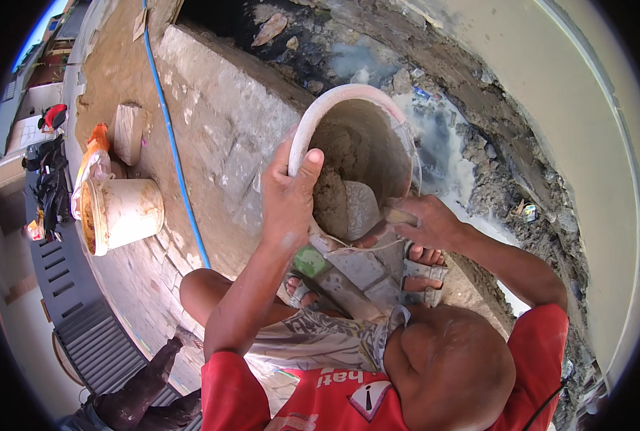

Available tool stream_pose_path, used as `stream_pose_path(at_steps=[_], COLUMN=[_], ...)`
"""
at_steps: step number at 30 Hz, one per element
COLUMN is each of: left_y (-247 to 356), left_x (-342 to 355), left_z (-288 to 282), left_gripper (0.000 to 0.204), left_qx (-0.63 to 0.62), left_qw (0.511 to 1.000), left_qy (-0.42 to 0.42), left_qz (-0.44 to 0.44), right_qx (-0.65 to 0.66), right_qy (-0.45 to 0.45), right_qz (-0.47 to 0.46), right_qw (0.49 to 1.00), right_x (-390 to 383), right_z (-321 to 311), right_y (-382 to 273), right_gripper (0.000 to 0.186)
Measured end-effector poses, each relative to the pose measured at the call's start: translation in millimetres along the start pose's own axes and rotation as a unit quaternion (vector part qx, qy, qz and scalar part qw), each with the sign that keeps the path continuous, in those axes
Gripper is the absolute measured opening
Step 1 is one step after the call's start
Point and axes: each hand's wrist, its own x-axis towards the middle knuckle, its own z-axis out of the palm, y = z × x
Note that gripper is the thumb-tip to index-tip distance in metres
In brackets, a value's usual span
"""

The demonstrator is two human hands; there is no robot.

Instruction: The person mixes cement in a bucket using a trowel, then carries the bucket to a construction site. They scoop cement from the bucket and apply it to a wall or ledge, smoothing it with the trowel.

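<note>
A mortar-smeared bucket (pixel 352 93) is tilted in front of me, its open mouth toward me, with a wire handle hanging from its rim. Grey wet mortar (pixel 341 147) coats its inside and lies in a heap. My left hand (pixel 291 188) grips the bucket's left rim, thumb on the inside and fingers round the outer wall. A trowel with a wooden handle (pixel 400 215) is held in my right hand (pixel 429 221) at the lower right of the mouth. Its flat grey blade (pixel 361 208) rests in the bucket against the mortar.
Right of the bucket runs a ditch with rubble and milky water (pixel 442 154) beside a pale wall (pixel 586 108). A concrete ledge (pixel 226 93) and blue hose (pixel 172 136) lie left. Farther left stand a dirty white bucket (pixel 129 208) and another person's legs (pixel 144 388).
</note>
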Motion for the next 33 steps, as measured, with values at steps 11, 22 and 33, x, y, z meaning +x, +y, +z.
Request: stream_pose_path(at_steps=[11,22,33], left_y=[-8,-47,-61], left_x=[-10,-1,-5], left_z=[-44,-132,-154], left_gripper=[0.052,0.052,0.055], left_qx=[-0.056,-0.085,-0.055], left_qw=[0.997,0.968,0.971], left_qy=[0.031,0.151,0.146], left_qz=[-0.048,-0.183,-0.182], right_qx=[0.012,-0.04,-0.207], right_qy=[0.125,0.197,-0.017], right_qz=[-0.073,0.143,0.297], right_qw=[0.989,0.969,0.932], right_x=[-27,-130,-120], right_z=[-15,-43,13], right_y=[13,129,190], right_gripper=[0.045,0.042,0.055])
